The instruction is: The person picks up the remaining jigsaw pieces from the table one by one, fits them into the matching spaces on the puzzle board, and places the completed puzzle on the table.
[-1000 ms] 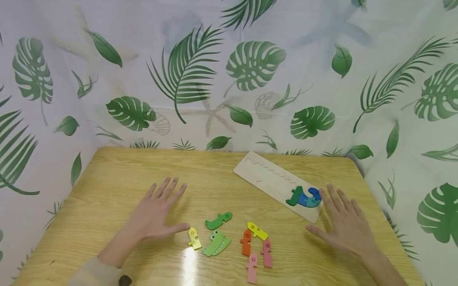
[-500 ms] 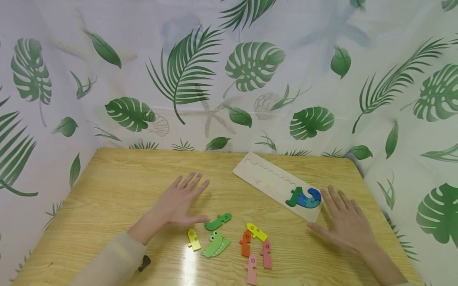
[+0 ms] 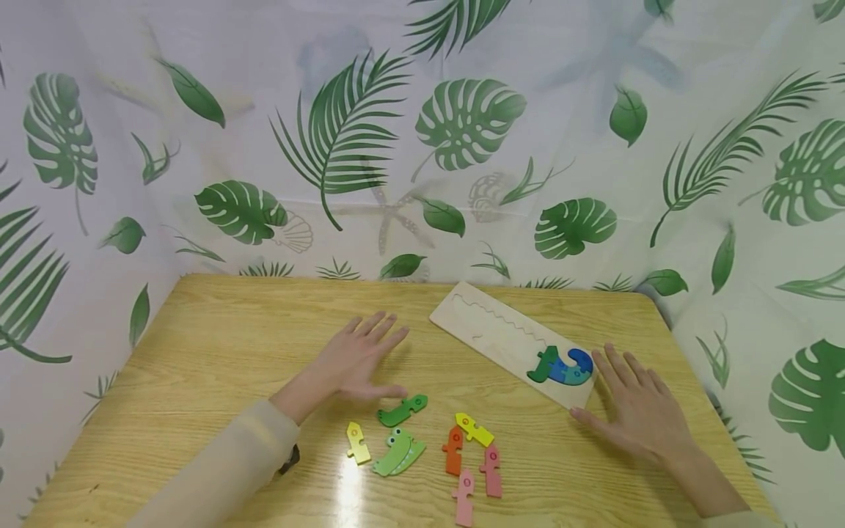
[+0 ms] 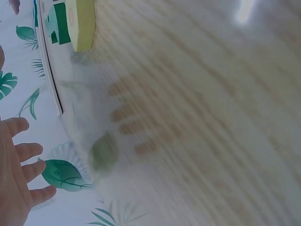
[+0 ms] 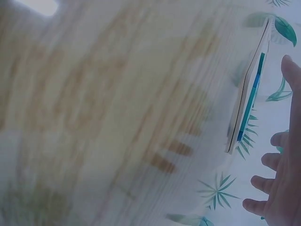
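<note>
My left hand (image 3: 356, 359) hovers over the middle of the table with fingers spread, its thumb near a green puzzle piece (image 3: 403, 411). Just below lie a crocodile-head piece (image 3: 399, 452) and a yellow-green piece (image 3: 357, 444). Spread beside the right end of a wooden puzzle board (image 3: 491, 330) is my right hand (image 3: 640, 411), holding nothing. On that board sit a dark green piece (image 3: 544, 364) and joined blue tail pieces (image 3: 571, 369). Both wrist views show the left hand (image 4: 19, 174) and the right hand (image 5: 282, 174) with fingers extended, apart from the tabletop.
Between the hands, nearer the front, lie a yellow piece (image 3: 474, 429), an orange piece (image 3: 453, 450), a dark pink piece (image 3: 491, 471) and a light pink piece (image 3: 465, 499). A leaf-print cloth (image 3: 396, 147) hangs behind the wooden table (image 3: 231, 315).
My left hand has moved right across the table, from left of the yellow-green piece to above the green piece. The right hand stays nearly still, and the puzzle pieces keep their places.
</note>
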{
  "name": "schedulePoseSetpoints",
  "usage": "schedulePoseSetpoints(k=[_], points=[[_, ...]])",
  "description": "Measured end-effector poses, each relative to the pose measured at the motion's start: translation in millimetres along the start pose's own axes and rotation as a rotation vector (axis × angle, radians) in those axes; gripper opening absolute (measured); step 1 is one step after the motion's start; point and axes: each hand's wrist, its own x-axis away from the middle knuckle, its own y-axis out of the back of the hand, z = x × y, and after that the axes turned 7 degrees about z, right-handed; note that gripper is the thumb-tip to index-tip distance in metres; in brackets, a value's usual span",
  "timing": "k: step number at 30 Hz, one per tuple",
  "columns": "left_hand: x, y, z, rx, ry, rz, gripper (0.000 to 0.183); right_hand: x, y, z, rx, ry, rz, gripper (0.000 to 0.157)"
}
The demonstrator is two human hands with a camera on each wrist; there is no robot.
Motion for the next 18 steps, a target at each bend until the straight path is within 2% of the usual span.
schedulePoseSetpoints(k=[5,18], points=[[-11.3,2.0,-0.5,-0.028,-0.019,0.007,0.105,-1,-1.5,-1,0.0,-0.012,0.028,0.113],[-38.7,1.2,0.1,-0.071,-0.044,0.083,0.104,-6,-5.6,-6,-0.009,-0.031,0.096,0.112]])
